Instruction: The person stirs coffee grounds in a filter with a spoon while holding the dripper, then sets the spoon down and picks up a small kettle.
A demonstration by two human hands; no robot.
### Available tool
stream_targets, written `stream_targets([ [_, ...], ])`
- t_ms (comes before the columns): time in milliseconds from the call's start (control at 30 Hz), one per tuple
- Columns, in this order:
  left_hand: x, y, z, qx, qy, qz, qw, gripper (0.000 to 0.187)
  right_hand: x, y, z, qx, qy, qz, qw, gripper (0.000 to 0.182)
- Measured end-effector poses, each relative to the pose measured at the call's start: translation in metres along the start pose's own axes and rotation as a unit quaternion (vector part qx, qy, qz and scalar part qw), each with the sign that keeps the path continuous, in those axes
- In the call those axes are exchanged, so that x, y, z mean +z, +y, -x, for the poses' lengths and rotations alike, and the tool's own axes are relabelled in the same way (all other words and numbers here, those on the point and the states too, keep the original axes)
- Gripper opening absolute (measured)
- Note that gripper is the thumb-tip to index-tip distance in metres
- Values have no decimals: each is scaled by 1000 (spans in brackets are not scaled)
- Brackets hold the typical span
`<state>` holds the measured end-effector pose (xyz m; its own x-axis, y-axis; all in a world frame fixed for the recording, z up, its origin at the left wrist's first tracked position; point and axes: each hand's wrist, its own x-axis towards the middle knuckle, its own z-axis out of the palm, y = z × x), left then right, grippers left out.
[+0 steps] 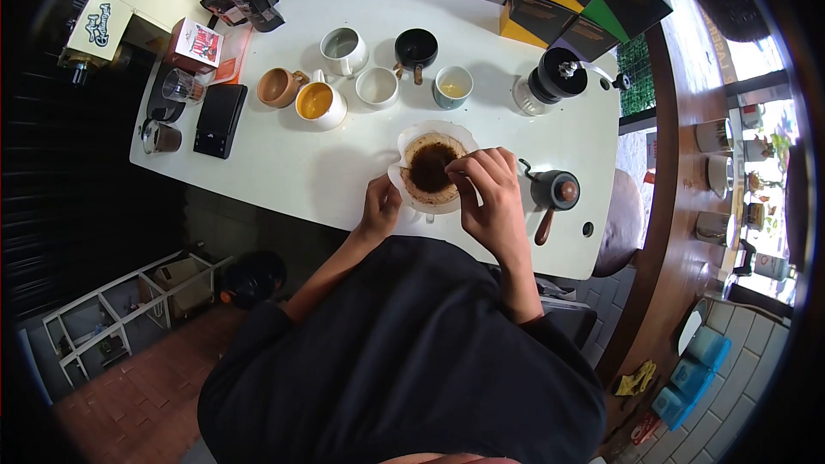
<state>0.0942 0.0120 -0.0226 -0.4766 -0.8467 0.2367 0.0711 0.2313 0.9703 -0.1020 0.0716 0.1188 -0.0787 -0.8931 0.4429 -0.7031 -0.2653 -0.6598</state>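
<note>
A coffee dripper (394,174) with a pale paper filter (436,131) stands at the table's front edge, wet dark coffee grounds (430,167) inside it. My left hand (380,208) is closed, its curled fingers at the left rim of the dripper. Over the right part of the grounds, my right hand (488,193) makes a pinch; whatever lies between those fingertips is too small to make out. To the right of that hand sits a dark kettle (554,190) with a wooden knob and handle. What supports the dripper is mostly hidden.
Several cups stand behind the dripper, among them an orange-lined mug (316,102), a black cup (417,48) and a small pale cup (453,87). A hand grinder (557,76) is at back right, near stacked boxes (584,0). At left lies a black scale (221,121).
</note>
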Motion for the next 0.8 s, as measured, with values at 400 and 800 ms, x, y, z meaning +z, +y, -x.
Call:
stream_targets([
  [400, 2, 2, 1, 8, 9, 14, 1000, 52, 1, 0, 0, -4, -6, -13, 1000, 18],
  [800, 3, 2, 0, 13, 19, 14, 1000, 53, -1, -2, 0, -6, -13, 0, 1000, 18],
])
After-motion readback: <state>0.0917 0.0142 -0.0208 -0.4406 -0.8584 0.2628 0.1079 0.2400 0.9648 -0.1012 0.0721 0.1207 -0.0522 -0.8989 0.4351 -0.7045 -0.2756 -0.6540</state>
